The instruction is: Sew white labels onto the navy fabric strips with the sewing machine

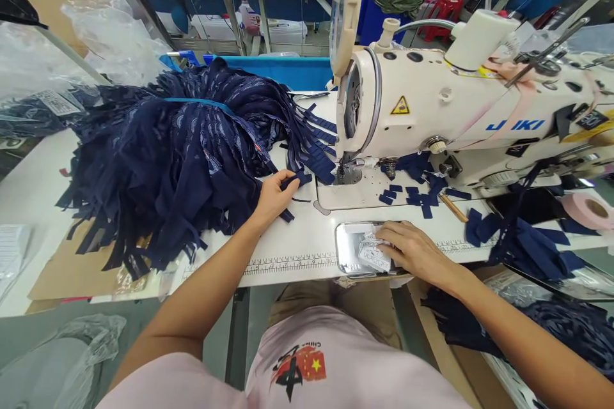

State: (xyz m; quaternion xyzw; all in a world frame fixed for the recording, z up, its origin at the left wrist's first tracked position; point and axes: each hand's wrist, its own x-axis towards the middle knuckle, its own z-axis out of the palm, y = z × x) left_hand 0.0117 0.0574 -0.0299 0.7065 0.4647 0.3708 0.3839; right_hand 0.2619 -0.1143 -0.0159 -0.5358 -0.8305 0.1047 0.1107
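Note:
My left hand (277,197) is closed, thumb against fingers, on the end of a navy fabric strip (302,177) just left of the needle area. That strip lies beside a big bundle of navy fabric pieces (177,147), tied round with a blue band (199,101). My right hand (412,247) rests over a shiny metal tray (346,244) at the table's front edge, its fingers curled onto white printed labels (374,254). Whether a single label is pinched there is hidden. The sewing machine (407,102) stands beyond both hands, with strip ends lying close to its presser foot (341,172).
Small navy fabric scraps (411,195) and a wooden-handled tool (453,209) lie on the machine bed's right. A roll of pale tape (588,209) sits farther right. A printed ruler (288,264) runs along the front edge. Plastic bags (112,32) are at the left.

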